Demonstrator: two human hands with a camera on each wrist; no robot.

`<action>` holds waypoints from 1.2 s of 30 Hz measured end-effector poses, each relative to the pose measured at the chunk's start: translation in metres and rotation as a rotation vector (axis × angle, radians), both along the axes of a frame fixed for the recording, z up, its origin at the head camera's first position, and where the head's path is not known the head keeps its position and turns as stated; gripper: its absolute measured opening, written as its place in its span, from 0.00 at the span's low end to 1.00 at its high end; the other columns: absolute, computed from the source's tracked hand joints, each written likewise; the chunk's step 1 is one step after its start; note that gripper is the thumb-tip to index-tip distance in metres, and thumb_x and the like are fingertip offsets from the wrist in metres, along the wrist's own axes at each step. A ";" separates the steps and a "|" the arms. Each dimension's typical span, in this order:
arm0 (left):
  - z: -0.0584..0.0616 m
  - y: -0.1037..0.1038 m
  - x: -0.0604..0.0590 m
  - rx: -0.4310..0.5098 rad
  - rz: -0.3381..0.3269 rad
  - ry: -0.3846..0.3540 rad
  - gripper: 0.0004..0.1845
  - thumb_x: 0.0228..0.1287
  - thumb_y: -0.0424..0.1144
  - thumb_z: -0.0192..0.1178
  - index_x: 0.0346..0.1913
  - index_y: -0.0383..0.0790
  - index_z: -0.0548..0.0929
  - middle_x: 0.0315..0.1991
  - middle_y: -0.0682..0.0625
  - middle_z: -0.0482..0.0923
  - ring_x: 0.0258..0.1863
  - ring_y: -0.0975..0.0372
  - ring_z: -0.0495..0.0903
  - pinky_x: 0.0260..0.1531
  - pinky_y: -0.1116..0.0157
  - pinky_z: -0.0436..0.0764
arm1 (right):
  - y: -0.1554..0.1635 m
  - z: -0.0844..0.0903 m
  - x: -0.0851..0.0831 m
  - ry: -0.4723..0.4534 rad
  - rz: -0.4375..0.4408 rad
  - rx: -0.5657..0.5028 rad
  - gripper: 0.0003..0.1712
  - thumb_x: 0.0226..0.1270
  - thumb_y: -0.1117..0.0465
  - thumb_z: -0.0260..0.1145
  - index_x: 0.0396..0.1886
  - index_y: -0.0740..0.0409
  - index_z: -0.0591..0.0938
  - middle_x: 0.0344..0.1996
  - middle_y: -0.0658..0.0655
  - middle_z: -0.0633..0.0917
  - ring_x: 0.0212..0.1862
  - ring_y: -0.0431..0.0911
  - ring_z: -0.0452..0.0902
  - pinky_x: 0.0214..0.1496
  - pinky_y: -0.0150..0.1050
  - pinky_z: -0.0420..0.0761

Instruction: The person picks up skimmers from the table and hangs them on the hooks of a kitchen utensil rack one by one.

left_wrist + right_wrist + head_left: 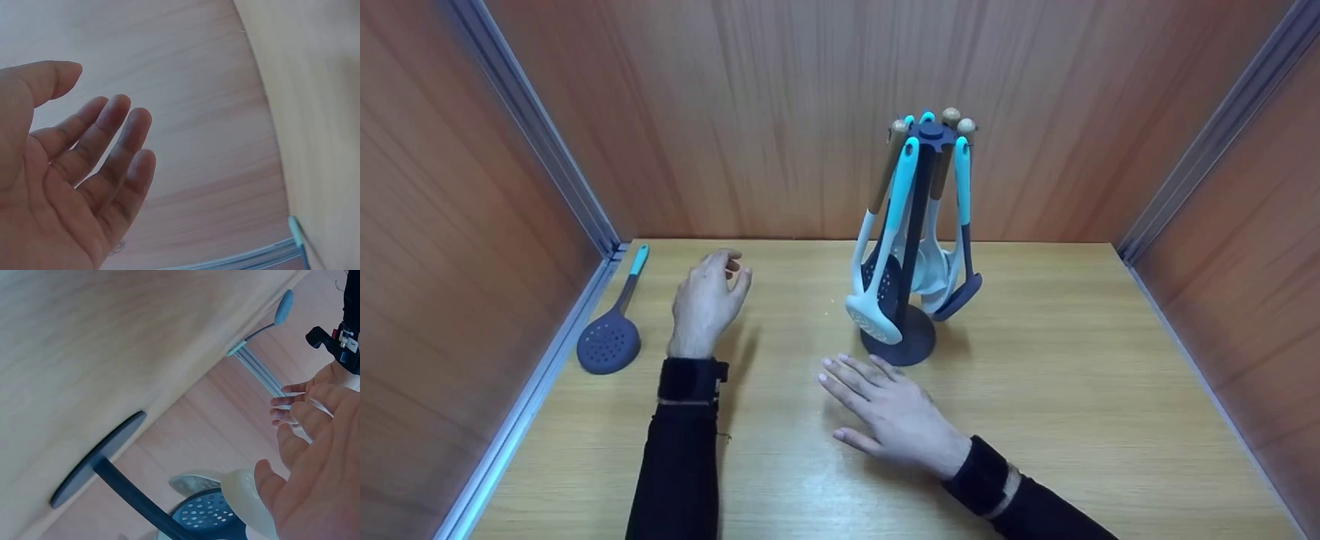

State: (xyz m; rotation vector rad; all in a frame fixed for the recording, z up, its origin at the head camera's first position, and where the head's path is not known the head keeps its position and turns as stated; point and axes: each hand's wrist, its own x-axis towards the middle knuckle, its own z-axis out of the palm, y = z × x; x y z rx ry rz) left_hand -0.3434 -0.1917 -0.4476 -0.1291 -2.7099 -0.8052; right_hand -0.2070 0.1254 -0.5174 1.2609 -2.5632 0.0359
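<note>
- My left hand [706,301] floats just above the desk [1072,390], and its grip is loose and apart, holding nothing.
- My fingers [115,154] curl in a little, and the thumb sticks out to the side.
- The dark blue skimmer [611,334] lies flat on the desk to the left of this hand, near but not touching.
- Its round holey head is nearer to me, and its light blue handle tip points away, close to the metal rail [536,382] by the wall.
- My right hand [889,409] lies low over the desk with straight, spread fingers, so this grip is apart too and has nothing in it.
- I cannot tell if the palm is pressing the desk or just hovering.
- The utensil stand [911,247] is just past my right fingertips, with its round dark base [900,341] very near them.
- Spoons and turners hang from its top, and a pale slotted turner [874,319] hangs lowest, just beyond my right fingertips.
- I think the good way is to slide my left hand sideways to the skimmer and pinch it by the thin handle, not the wide head.
- I should lift it up straight so it does not scrape on the rail.
- My right hand could hold the base still, because the tall stand looks easy to tip.
- Both of my arms wear black sleeves, and each wrist has a dark band.
</note>
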 end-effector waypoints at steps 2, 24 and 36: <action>-0.005 -0.006 -0.002 -0.011 0.004 -0.027 0.23 0.77 0.52 0.56 0.65 0.41 0.78 0.55 0.44 0.83 0.53 0.49 0.82 0.48 0.45 0.81 | 0.001 -0.002 -0.001 -0.024 -0.007 0.014 0.46 0.79 0.29 0.42 0.85 0.48 0.51 0.84 0.52 0.51 0.83 0.50 0.45 0.80 0.56 0.58; -0.025 -0.079 -0.031 -0.235 0.076 -0.199 0.33 0.76 0.47 0.56 0.73 0.28 0.66 0.69 0.28 0.68 0.65 0.33 0.70 0.59 0.34 0.72 | 0.002 -0.014 -0.003 -0.146 -0.014 0.031 0.46 0.78 0.27 0.40 0.86 0.43 0.47 0.84 0.51 0.49 0.84 0.50 0.42 0.80 0.60 0.55; -0.028 -0.108 -0.043 -0.319 0.128 -0.291 0.35 0.74 0.46 0.56 0.72 0.24 0.65 0.68 0.25 0.67 0.62 0.29 0.70 0.51 0.27 0.72 | 0.003 -0.012 -0.001 -0.175 -0.021 0.039 0.46 0.77 0.26 0.39 0.86 0.42 0.46 0.85 0.50 0.48 0.84 0.46 0.35 0.81 0.58 0.50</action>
